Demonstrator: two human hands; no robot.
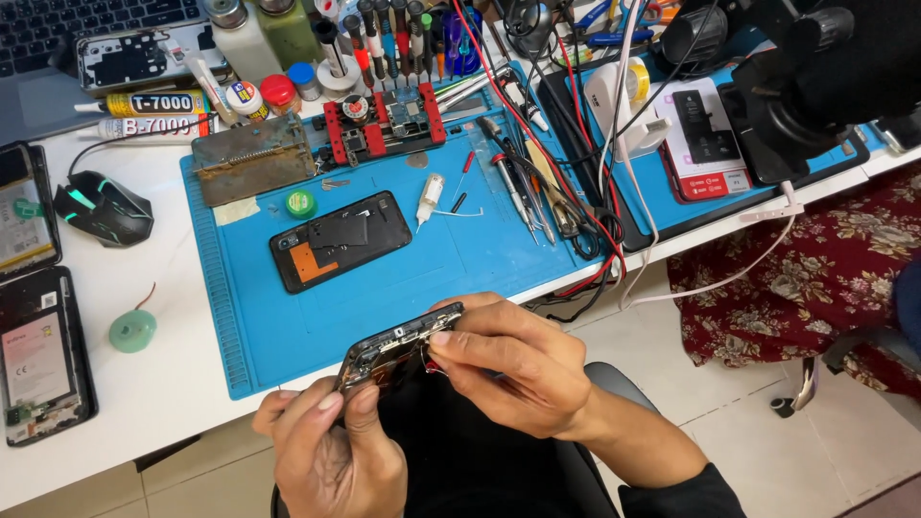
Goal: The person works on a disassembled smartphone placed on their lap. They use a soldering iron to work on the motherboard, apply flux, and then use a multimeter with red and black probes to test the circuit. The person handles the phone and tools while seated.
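A person's 2 bare hands are gripping an opened phone (398, 347) just below the near edge of a blue work mat (460, 259), over the dark lap rather than on the white table (163, 384). The phone is showing edge-on and tilted, its upper end rising toward the right: a thin dark frame with silvery metal and small exposed parts glinting along the rim, and a reddish tint where the body meets the fingers. The left hand (331, 451) is curling closed around the lower end, thumb pressing on the frame. The right hand (508, 369) is pinching the upper end, thumb and fingertips closing on the edge. On the mat, above the held phone, a second phone (341, 240) is lying open on its face, showing black shielding and an orange patch. To the right on the mat, screwdrivers and tweezers (518, 182) are lying beside red and black wires (595, 221). Left of the mat, a black mouse (101, 206) is resting on the table.
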